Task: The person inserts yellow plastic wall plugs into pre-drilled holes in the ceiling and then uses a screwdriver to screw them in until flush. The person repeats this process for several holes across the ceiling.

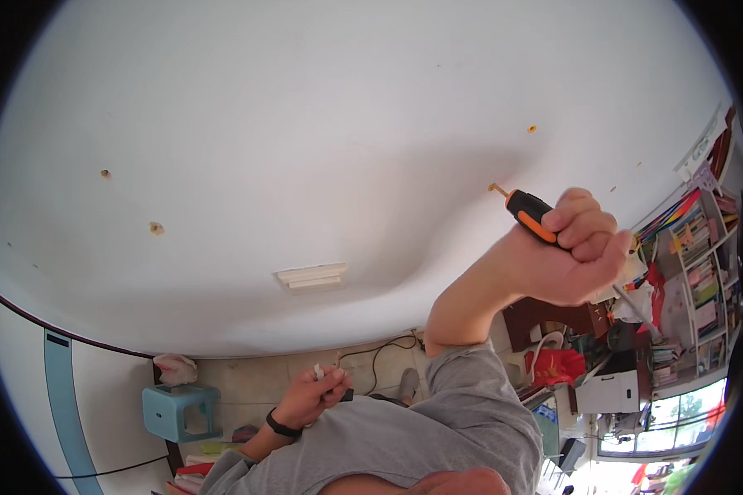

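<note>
My right hand (576, 239) is raised before the white wall (305, 107), its fingers wrapped round a hand tool with a black-and-orange handle (535, 221). At the handle's wall-side end is a thin yellowish stub (497, 190); whether it belongs to the tool or sits in the wall, I cannot tell. A grey metal rod (636, 312) shows beyond the hand, perhaps part of the same tool. Low in front of my body, my left hand (309, 398) pinches a small white piece (319, 371). A black wristband (282, 424) circles my left wrist.
Holes mark the wall at the left (156, 228), with a yellow plug (532, 129) at upper right. A white rectangular fixture (312, 278) juts out low down. A blue stool (180, 412) stands left, a black cable (376, 367) lies on the floor, and bookshelves (702, 280) line the right.
</note>
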Action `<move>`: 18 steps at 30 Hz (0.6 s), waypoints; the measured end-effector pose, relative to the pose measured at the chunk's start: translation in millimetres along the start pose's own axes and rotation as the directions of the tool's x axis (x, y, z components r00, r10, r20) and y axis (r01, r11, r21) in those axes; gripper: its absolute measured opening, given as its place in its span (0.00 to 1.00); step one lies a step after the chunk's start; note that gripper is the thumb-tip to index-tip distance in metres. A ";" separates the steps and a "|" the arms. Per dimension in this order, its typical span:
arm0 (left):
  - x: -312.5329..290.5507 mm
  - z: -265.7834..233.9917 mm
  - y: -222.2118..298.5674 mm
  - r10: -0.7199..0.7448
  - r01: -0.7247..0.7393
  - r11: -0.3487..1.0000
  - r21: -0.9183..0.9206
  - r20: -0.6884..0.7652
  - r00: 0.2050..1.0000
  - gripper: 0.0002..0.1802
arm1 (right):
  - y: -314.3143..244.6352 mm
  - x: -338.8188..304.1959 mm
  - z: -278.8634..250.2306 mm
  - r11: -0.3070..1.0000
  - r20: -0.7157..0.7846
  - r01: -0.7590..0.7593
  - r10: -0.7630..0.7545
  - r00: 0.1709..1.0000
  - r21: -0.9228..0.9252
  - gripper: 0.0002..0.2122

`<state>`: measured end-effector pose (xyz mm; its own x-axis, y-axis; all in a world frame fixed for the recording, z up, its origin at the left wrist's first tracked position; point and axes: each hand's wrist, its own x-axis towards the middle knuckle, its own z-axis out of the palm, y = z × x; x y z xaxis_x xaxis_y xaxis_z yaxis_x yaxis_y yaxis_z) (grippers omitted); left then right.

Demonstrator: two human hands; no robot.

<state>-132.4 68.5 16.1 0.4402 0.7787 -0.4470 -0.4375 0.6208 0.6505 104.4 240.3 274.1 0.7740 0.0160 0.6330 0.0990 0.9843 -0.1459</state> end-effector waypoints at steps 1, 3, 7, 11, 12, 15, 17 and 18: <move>0.1 -0.6 -0.5 0.006 -0.006 1.000 0.001 0.006 1.000 0.16 | -2.8 -1.6 1.0 0.999 -0.034 0.017 -0.018 0.999 -0.031 0.22; -0.2 -1.6 -0.5 0.013 -0.013 1.000 0.007 0.034 0.999 0.16 | -10.2 1.7 -1.9 0.999 -0.081 0.017 -0.014 0.997 0.044 0.22; -0.3 -0.9 -1.9 0.002 -0.002 1.000 0.005 0.002 1.000 0.16 | -0.3 0.4 -8.6 0.998 -0.034 0.059 -0.059 0.998 0.020 0.22; -1.8 -1.3 -1.8 0.004 -0.004 1.000 0.002 0.015 1.000 0.16 | -10.3 -0.5 -3.2 0.996 -0.065 0.014 -0.008 0.998 0.085 0.22; -1.7 -0.5 -0.9 0.002 -0.003 1.000 0.004 0.021 1.000 0.16 | -15.5 3.6 -8.3 0.990 -0.078 0.002 0.010 0.997 0.143 0.22; 0.4 -3.4 -7.4 -0.003 0.003 1.000 -0.004 0.003 1.000 0.15 | -4.9 5.4 -9.6 0.986 -0.138 0.163 -0.165 0.977 -0.023 0.21; 0.7 -3.0 -5.6 -0.002 0.002 1.000 -0.008 0.014 1.000 0.15 | 0.9 -4.8 -1.9 1.000 0.007 -0.007 0.008 1.000 -0.027 0.21; 0.2 -3.1 -4.5 -0.001 0.001 1.000 -0.010 0.018 1.000 0.15 | -1.7 -4.9 -0.3 0.999 -0.008 0.003 -0.004 1.000 -0.033 0.21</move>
<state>-132.9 66.1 11.2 0.4548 0.7765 -0.4362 -0.4447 0.6223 0.6442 100.7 238.5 271.0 0.7786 0.0110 0.6275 0.1222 0.9780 -0.1688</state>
